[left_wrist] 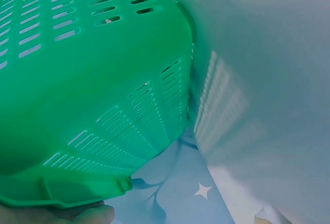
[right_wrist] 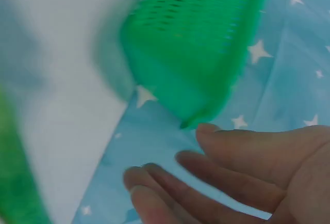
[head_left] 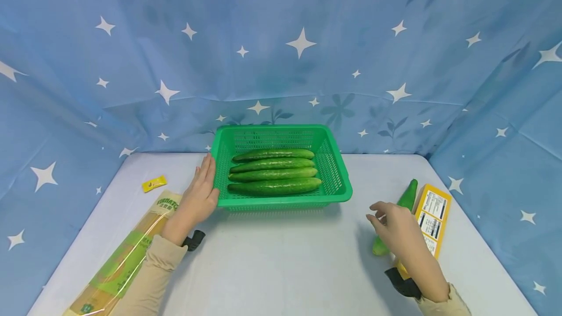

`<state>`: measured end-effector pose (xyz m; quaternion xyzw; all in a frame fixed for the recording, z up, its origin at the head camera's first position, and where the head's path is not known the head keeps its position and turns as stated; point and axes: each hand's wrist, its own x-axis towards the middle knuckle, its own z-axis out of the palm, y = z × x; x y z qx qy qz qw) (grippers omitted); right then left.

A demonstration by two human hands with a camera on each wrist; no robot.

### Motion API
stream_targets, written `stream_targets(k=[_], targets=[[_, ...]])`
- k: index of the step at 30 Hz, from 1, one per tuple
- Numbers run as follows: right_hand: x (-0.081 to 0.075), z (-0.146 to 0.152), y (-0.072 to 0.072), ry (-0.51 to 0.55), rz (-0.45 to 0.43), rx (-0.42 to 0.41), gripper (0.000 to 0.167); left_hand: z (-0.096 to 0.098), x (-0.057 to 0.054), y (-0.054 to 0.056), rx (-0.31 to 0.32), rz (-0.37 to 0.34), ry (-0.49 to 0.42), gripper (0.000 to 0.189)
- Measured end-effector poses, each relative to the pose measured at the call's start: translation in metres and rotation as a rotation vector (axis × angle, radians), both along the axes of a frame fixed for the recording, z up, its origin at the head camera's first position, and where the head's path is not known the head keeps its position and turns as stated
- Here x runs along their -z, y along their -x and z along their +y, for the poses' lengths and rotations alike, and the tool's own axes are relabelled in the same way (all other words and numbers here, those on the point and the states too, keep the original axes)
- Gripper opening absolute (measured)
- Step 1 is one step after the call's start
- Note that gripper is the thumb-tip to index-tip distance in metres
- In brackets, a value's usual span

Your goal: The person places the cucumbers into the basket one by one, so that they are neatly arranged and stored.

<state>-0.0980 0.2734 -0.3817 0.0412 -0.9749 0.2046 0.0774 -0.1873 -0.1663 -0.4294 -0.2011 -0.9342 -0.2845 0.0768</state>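
A green perforated plastic basket [head_left: 281, 203] stands at the back middle of the table, with several cucumbers [head_left: 274, 187] lying side by side in it. My left hand [head_left: 201, 195] rests its straight fingers along the basket's left rim. In the left wrist view, its fingers [left_wrist: 95, 216] show right at the rim. Above the table's right side, my right hand [head_left: 397, 228] hovers with loosely bent fingers and nothing between them. A single cucumber [head_left: 408, 195] lies beneath it, partly hidden by the hand. In the right wrist view, thumb and fingers are spread apart.
A yellow box with white labels [head_left: 434, 204] lies right of the single cucumber, partly behind my right wrist. Along the left edge lies a long noodle-like package [head_left: 127, 262], partly covered by my left forearm. Behind it is a small yellow packet [head_left: 154, 184]. A starry blue curtain [head_left: 281, 77] borders the table.
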Motion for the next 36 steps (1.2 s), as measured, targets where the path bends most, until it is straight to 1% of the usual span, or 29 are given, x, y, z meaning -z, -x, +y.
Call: stream_targets(k=[4,6,9,14,16,21,22,26,32,36], targets=[[0.014,0.006,-0.009,-0.079,-0.077,0.076,0.031,0.0,0.0,0.0,0.001,-0.004,0.003,0.068],[0.018,0.008,-0.013,-0.09,-0.116,0.105,0.036,0.0,0.0,-0.001,-0.001,-0.006,0.004,0.068],[0.023,0.008,-0.017,-0.083,-0.165,0.133,0.041,0.001,0.0,0.0,-0.003,-0.004,0.009,0.068],[0.032,0.008,-0.019,-0.061,-0.218,0.156,0.036,0.001,0.0,-0.001,-0.005,-0.007,0.009,0.068],[0.036,0.008,-0.018,-0.066,-0.236,0.169,0.038,0.001,0.0,-0.001,-0.003,-0.009,0.007,0.068],[0.046,0.008,-0.011,-0.092,-0.239,0.18,0.057,0.001,-0.001,-0.001,-0.006,-0.011,0.007,0.069],[0.048,0.008,-0.01,-0.096,-0.231,0.177,0.059,0.001,-0.001,-0.001,-0.007,-0.012,0.007,0.069],[0.051,0.008,-0.006,-0.1,-0.219,0.163,0.058,0.001,-0.001,-0.001,-0.009,-0.011,0.009,0.069],[0.052,0.008,-0.006,-0.094,-0.24,0.141,0.054,0.0,-0.001,0.0,-0.007,0.0,0.012,0.068],[0.052,0.009,-0.006,-0.087,-0.234,0.131,0.061,0.0,-0.001,-0.001,-0.008,-0.005,0.01,0.068]])
